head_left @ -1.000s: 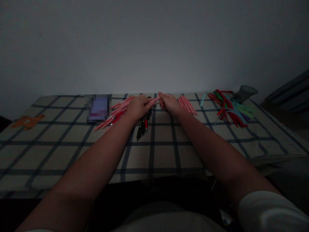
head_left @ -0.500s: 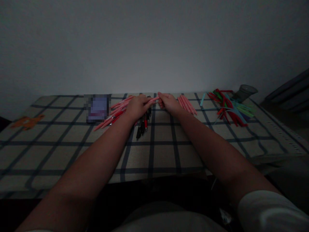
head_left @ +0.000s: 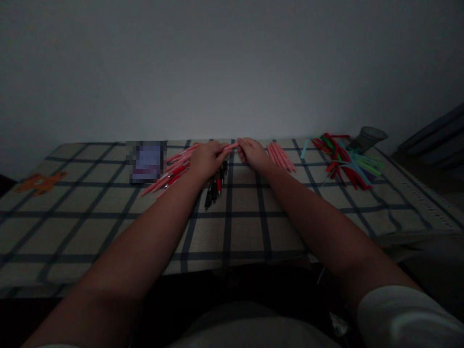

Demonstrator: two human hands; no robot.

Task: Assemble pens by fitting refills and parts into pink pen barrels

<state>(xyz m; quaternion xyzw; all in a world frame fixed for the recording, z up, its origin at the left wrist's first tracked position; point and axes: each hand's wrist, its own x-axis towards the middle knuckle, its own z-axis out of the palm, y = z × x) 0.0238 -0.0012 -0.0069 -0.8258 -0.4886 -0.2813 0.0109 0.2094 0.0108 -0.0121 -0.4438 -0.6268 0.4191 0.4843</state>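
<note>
A slim pink stick (head_left: 232, 145) runs between my two hands. My left hand (head_left: 206, 159) is closed round its left part, above a pile of pens. My right hand (head_left: 251, 152) pinches its right end. Under and beside my left hand lie black pens (head_left: 211, 194), with a red one among them. More pink sticks (head_left: 155, 185) and red pens (head_left: 177, 171) spread out to the left of that hand. On the right of my right hand, several pink sticks (head_left: 280, 157) lie side by side.
A checked cloth (head_left: 246, 232) covers the table, which meets a grey wall. At right are coloured strips (head_left: 342, 159), a light blue strip (head_left: 304, 148) and a tipped clear cup (head_left: 368, 138). A blurred purple item (head_left: 148, 162) and an orange cutout (head_left: 41, 183) lie at left.
Both hands have shifted only very slightly around the pink stick. The things on the table lie as before.
</note>
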